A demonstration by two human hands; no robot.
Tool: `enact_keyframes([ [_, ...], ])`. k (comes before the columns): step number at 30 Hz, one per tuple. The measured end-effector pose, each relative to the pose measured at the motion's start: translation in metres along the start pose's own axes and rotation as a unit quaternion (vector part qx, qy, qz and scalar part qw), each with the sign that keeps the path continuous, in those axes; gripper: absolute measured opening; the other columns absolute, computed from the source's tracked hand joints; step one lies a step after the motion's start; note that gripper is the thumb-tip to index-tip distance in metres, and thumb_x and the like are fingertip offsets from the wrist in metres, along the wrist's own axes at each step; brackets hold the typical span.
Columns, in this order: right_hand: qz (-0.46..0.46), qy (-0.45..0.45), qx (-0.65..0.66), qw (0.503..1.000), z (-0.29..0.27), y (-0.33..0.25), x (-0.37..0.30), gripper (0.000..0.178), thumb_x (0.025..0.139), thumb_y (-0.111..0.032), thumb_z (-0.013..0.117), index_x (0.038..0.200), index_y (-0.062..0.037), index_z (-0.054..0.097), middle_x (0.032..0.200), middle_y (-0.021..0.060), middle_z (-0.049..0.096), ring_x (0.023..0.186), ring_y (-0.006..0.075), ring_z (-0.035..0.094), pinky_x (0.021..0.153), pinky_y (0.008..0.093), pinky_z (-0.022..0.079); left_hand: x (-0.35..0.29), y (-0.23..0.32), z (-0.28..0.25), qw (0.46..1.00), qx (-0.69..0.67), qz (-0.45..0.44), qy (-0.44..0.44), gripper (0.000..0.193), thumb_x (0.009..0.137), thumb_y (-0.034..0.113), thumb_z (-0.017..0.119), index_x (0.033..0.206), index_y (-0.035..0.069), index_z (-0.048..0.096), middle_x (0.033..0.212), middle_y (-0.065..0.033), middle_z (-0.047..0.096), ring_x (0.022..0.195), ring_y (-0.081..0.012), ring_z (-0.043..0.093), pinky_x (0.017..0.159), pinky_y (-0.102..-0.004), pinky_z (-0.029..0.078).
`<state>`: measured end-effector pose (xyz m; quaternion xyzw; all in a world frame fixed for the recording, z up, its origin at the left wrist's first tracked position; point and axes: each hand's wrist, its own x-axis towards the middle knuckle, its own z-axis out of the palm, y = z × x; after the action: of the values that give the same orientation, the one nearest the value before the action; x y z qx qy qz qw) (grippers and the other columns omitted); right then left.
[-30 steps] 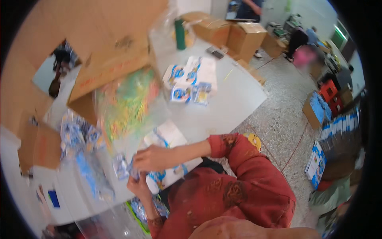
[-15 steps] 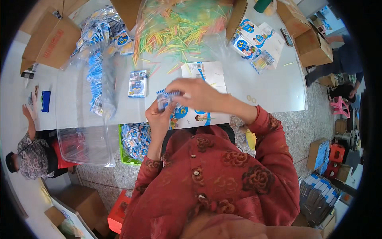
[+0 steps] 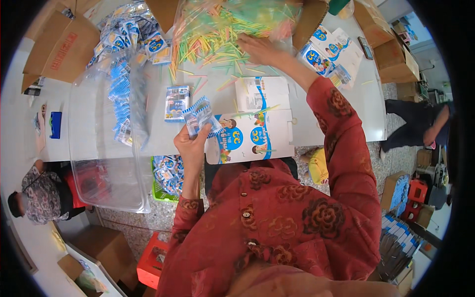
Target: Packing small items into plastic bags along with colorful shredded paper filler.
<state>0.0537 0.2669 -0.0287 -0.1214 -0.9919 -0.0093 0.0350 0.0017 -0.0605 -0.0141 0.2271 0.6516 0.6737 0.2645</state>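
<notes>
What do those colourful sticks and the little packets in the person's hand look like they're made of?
The sticks look like thin plastic straws: bright, uniform colours, smooth. The packets in the left hand seem clear glossy film over printed card, judging by the sheen. The right hand reaches into the sticks.

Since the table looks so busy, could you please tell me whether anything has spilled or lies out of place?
Yes: thin coloured sticks have spread loose out of their clear bag across the white table, some lying on the flat printed carton. The right hand reaches into that pile; the left hand holds small blue packets.
</notes>
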Motion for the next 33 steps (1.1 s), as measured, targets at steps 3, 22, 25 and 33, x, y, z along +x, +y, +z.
enact_keyframes([
  [3,-0.047,-0.04,-0.017,0.998,-0.003,0.002,0.016,0.036,0.073,-0.001,0.052,0.109,-0.001,0.046,0.112,0.0126,0.047,0.102,0.0314,0.052,0.078,0.0424,0.047,0.004,-0.006,-0.002,1.0,-0.02,0.003,-0.009,0.019,0.078,0.002,0.065,0.097,-0.003,0.064,0.087,-0.003,0.065,0.076,-0.007,0.057,0.07,-0.0225,0.046],
  [22,-0.125,0.05,-0.107,0.985,0.011,-0.018,0.008,0.011,0.072,-0.001,0.055,0.082,0.0031,0.055,0.091,0.0159,0.056,0.082,0.0282,0.062,0.07,0.0364,0.052,0.005,-0.002,0.004,0.998,-0.05,-0.014,-0.028,0.02,0.078,0.002,0.066,0.098,-0.003,0.064,0.087,-0.0041,0.065,0.077,-0.0079,0.058,0.071,-0.0225,0.048],
  [25,-0.129,0.049,-0.067,0.988,0.015,-0.01,0.009,0.012,0.072,0.0,0.054,0.083,0.0025,0.055,0.093,0.0153,0.056,0.082,0.0294,0.061,0.069,0.0361,0.052,0.003,-0.003,0.006,0.998,-0.051,-0.013,-0.021,0.02,0.078,0.003,0.066,0.097,-0.003,0.064,0.086,-0.0037,0.065,0.076,-0.0076,0.057,0.071,-0.0224,0.047],
  [33,0.135,0.148,0.264,0.944,-0.028,0.008,0.004,0.033,0.074,-0.015,0.063,0.103,0.0012,0.058,0.07,0.0102,0.061,0.059,0.0167,0.058,0.056,0.029,0.047,0.001,0.0,0.008,0.999,-0.039,-0.002,-0.027,0.019,0.078,0.003,0.066,0.096,-0.003,0.064,0.085,-0.003,0.065,0.075,-0.007,0.056,0.07,-0.0225,0.047],
])
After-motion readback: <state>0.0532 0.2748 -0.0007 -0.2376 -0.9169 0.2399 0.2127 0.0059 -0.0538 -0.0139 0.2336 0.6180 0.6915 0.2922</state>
